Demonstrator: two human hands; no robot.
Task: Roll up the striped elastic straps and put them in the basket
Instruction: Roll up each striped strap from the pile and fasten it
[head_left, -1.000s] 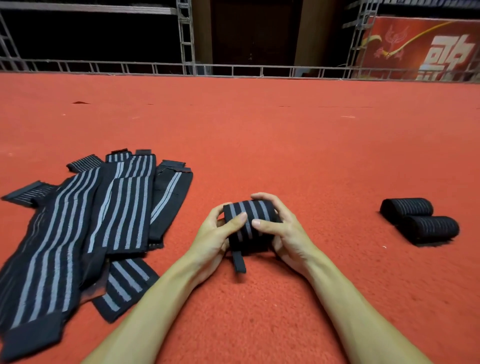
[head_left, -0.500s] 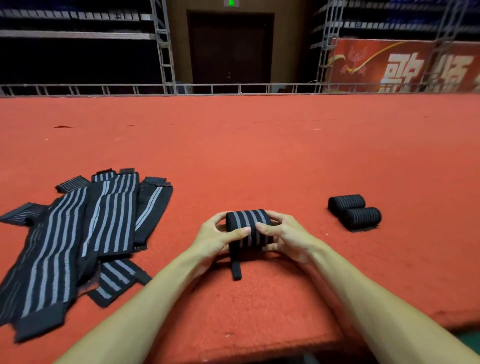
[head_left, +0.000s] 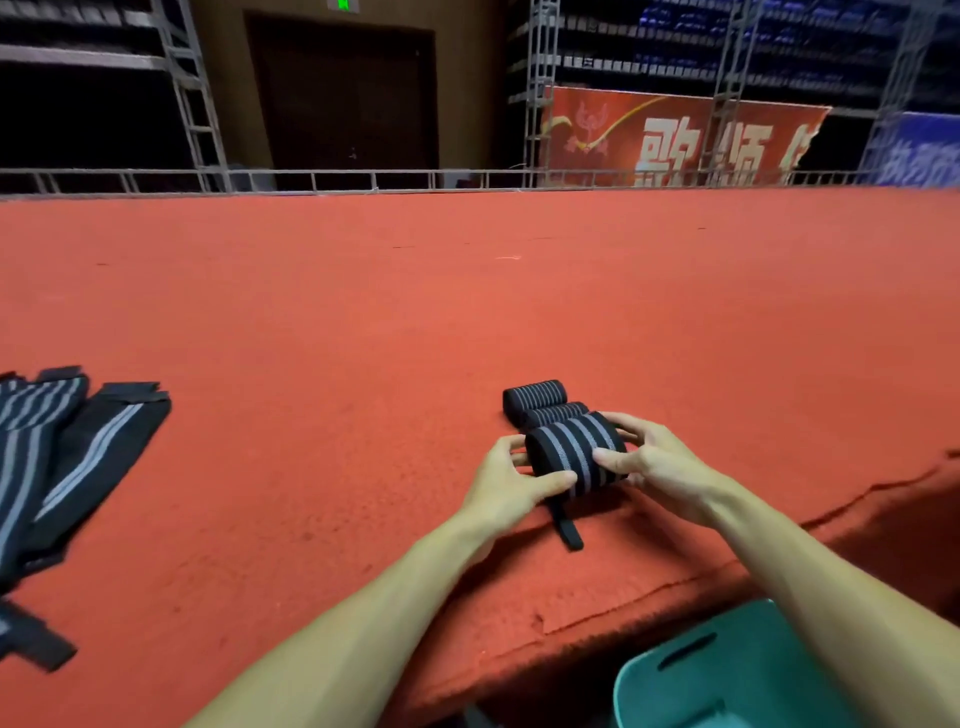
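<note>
I am watching two bare arms through the head camera, and both are showing uncovered from the lower edge of the view right up to the fingertips. The left hand (head_left: 511, 488) and right hand (head_left: 660, 467) are appearing bare, with slim fingers and knuckles standing out lightly. The left forearm (head_left: 363, 623) and right forearm (head_left: 831, 597) are looking long and lean, tapering toward the wrists. The nails are blurring too much for me to describe.
</note>
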